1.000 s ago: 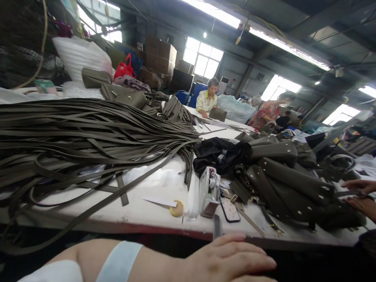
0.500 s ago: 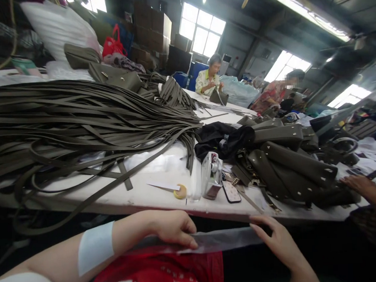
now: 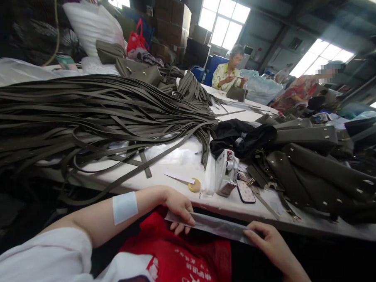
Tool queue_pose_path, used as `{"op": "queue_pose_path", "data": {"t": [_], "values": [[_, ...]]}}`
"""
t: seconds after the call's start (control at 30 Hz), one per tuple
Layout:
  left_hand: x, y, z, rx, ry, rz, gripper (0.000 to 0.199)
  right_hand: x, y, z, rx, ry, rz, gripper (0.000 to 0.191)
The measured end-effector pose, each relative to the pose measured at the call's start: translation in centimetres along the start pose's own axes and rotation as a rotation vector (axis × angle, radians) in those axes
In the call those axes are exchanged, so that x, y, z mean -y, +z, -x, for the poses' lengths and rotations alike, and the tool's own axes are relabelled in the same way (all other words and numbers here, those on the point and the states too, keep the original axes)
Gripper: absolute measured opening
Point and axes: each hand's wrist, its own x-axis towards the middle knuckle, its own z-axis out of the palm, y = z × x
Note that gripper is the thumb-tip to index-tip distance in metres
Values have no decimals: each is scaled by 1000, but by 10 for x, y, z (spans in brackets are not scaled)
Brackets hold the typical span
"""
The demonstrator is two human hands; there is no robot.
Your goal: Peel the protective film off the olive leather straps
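A long, flat strip of translucent plastic (image 3: 216,226) stretches between my hands, just in front of the table edge and above my red printed apron (image 3: 177,251). My left hand (image 3: 179,207) pinches it near one end, thumb on top and some fingers showing beneath. At the other end, the thumb and forefinger of my right hand (image 3: 267,239) close on the strip. On the table beyond lie a roll of yellow tape (image 3: 195,185), a white paper strip (image 3: 180,177), a clear tape-dispenser-like device (image 3: 226,172) and a phone in a patterned case (image 3: 246,191).
A big bundle of dark olive straps (image 3: 111,107) spreads over the left of the table (image 3: 114,173), some hanging past its edge. Dark olive bags (image 3: 323,181) pile up at right beside a black cloth (image 3: 240,136). Two people work across the table.
The view has swung left. My hands have drawn a little closer together and the strip is now tilted, its right end lower. My left fingers now show under it.
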Motion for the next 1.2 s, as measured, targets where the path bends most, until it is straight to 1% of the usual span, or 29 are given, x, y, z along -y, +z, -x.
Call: {"op": "queue_pose_path", "data": {"t": [0.03,0.1,0.17,0.2,0.23,0.33,0.43,0.5,0.6,0.7,0.8,0.87,1.0,1.07,1.2], "values": [[5,-2,2,3,22,-8,46,-3,1,1,19,18,-6,37],[8,-2,1,12,69,-31,51,-1,10,2,120,52,-42,37],[6,1,-4,24,109,-51,54,7,26,-2,234,65,-95,36],[3,3,-8,32,120,-57,54,12,35,-5,268,51,-112,36],[0,5,-12,38,126,-57,54,16,44,-9,283,24,-113,35],[-7,10,-24,55,117,-42,55,28,67,-20,268,-51,-80,32],[-9,10,-34,79,116,-39,56,37,81,-27,301,-38,-109,30],[-7,10,-38,73,151,-47,57,43,85,-28,324,-31,-136,31],[-2,11,-42,54,195,-56,55,50,87,-26,314,-60,-141,37],[2,12,-39,19,170,-26,54,51,84,-25,289,-78,-135,38],[3,9,-28,-42,138,8,52,43,77,-26,241,-62,-126,37],[2,5,-18,-71,122,-7,51,38,71,-27,209,-45,-129,37],[-2,1,-4,-86,135,-59,53,32,64,-29,187,-28,-159,35],[-6,4,-2,-139,132,-58,54,31,64,-31,189,-9,-181,33],[-12,10,-2,-301,122,-60,60,28,67,-37,165,32,-186,27]]}}
